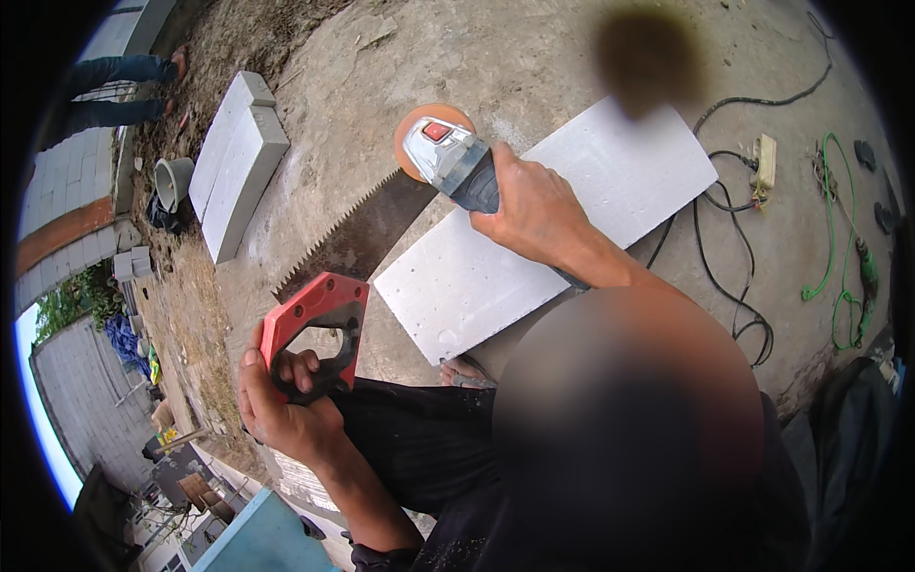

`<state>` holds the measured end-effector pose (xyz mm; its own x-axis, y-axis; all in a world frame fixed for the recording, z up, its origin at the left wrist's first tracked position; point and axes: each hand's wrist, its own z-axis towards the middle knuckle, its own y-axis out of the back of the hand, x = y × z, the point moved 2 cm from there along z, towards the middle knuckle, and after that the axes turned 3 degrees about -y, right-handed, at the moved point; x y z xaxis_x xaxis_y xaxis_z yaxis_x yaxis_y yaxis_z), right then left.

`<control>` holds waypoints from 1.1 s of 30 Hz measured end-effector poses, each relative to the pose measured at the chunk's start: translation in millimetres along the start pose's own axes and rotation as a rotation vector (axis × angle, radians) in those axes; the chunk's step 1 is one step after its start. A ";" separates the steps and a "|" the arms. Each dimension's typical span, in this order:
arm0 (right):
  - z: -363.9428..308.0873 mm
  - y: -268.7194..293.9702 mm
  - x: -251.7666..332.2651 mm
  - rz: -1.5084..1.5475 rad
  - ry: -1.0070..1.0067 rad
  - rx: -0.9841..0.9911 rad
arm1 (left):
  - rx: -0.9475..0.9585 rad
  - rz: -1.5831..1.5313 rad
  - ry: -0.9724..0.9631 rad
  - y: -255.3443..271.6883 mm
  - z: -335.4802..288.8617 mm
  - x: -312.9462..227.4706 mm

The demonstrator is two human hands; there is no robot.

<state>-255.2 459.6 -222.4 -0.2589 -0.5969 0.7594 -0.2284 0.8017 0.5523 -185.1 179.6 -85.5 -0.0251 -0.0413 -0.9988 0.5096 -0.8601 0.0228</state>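
1. Saw [356,232], left of centre: red handle [303,299] with a black inner grip [354,336]; blade [376,217] mottled in dark grey-brown.
2. Angle grinder [448,160], upper centre: silver-grey head, red switch [436,131], dark body, orange disc [404,145].
3. Long block [477,286], from centre to upper right: white, dotted with small darker pits.
4. Blocks [238,162], upper left: pale grey.
5. Right side: black cable [750,255], cream power strip [765,162], bright green cord [830,248].
6. Black trousers [419,424], lower centre; dark blue trousers [119,69], upper left.
7. Panel [262,539], lower left: light blue.
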 end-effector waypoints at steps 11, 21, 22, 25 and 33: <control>13.7 1.1 9.4 0.006 0.027 0.009 | -0.006 0.021 -0.005 -1.5 1.4 -1.2; -16.4 16.3 19.3 0.161 0.040 -0.077 | 0.005 0.014 -0.017 -8.2 -5.8 -3.0; -20.0 16.3 20.0 0.163 0.058 -0.056 | 0.003 0.012 -0.018 -7.6 -6.6 -3.1; -27.2 11.8 20.6 0.156 0.082 -0.054 | 0.037 0.003 -0.017 -9.0 -9.2 -4.6; -32.6 11.5 21.7 0.106 0.093 -0.052 | 0.062 -0.010 -0.021 -13.0 -16.3 -4.6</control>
<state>-232.8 456.8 -188.4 -0.1904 -0.5052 0.8417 -0.1544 0.8622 0.4825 -177.6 199.2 -81.9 -0.0487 -0.0426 -0.9979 0.4554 -0.8902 0.0158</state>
